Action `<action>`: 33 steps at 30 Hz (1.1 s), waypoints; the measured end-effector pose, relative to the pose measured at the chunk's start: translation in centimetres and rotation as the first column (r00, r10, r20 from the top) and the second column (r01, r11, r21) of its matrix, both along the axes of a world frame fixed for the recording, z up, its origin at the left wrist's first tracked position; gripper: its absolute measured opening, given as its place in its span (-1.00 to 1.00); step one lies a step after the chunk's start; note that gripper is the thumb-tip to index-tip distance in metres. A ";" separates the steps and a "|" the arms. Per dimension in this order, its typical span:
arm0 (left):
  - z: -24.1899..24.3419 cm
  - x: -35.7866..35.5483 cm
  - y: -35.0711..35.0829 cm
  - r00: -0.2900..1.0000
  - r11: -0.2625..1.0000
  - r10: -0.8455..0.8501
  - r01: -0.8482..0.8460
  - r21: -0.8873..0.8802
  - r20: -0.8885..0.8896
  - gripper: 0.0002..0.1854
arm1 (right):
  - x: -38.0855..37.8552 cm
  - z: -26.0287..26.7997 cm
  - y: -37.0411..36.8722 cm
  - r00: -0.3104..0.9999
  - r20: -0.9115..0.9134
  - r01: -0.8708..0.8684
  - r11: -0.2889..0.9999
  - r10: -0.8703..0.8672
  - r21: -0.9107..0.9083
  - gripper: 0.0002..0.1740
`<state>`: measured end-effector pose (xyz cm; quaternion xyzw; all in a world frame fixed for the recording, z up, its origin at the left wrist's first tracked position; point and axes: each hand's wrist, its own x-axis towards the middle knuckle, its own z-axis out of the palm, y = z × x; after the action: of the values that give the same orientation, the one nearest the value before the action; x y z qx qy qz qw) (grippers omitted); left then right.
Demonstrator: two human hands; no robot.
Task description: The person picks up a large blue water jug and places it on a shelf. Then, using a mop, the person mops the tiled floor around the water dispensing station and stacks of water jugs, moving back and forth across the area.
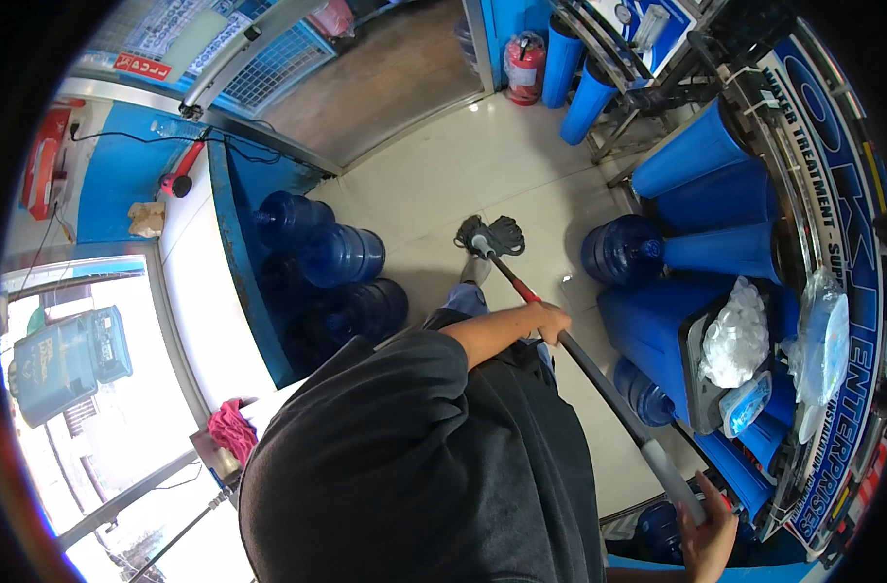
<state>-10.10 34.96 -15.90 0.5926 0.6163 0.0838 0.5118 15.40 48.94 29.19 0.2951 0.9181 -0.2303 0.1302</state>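
A string mop runs diagonally from the floor ahead to my lower right. Its dark grey mop head (491,237) lies on the pale tiled floor (443,160), just beyond one of my feet (476,270). My left hand (551,323) is closed around the mop handle (596,373), just behind its red section. At the handle's upper end, my right hand (706,528) holds the light grey grip (669,474) against the palm, with some fingers extended. My dark shirt fills the lower middle of the view.
Blue water jugs (343,253) stand at the left beside a white-topped counter (195,240). To the right are another jug (622,250), blue containers (706,153) and a bag of white pieces (735,335). A fire extinguisher (525,69) stands near the doorway (378,80).
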 end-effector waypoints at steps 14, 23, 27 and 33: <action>-0.5 -21.9 -22.9 0.441 0.546 0.739 -0.835 0.068 -0.509 -0.08 | -25.4 -16.7 -13.9 0.979 0.075 -0.173 0.967 0.190 -0.186 -0.65; 1.0 -24.7 -17.8 0.795 0.833 0.518 -0.384 0.398 -0.316 -0.30 | -17.7 -4.9 -8.0 0.947 0.298 0.184 0.965 -0.123 -0.188 -0.57; 1.4 -19.2 -8.2 0.996 0.859 0.070 -0.085 0.506 0.050 -0.49 | -11.6 3.5 -10.9 0.973 0.076 0.215 0.974 -0.220 0.075 -0.52; 4.3 -4.1 3.0 0.844 0.810 -0.533 0.529 0.252 -0.061 -0.69 | -6.3 9.5 -16.1 0.691 0.100 0.680 0.691 -0.716 0.245 -0.57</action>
<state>-14.15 38.00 -11.57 0.8022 0.4067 0.0211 0.4366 9.06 32.87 38.73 0.6544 0.7366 -0.1456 0.0896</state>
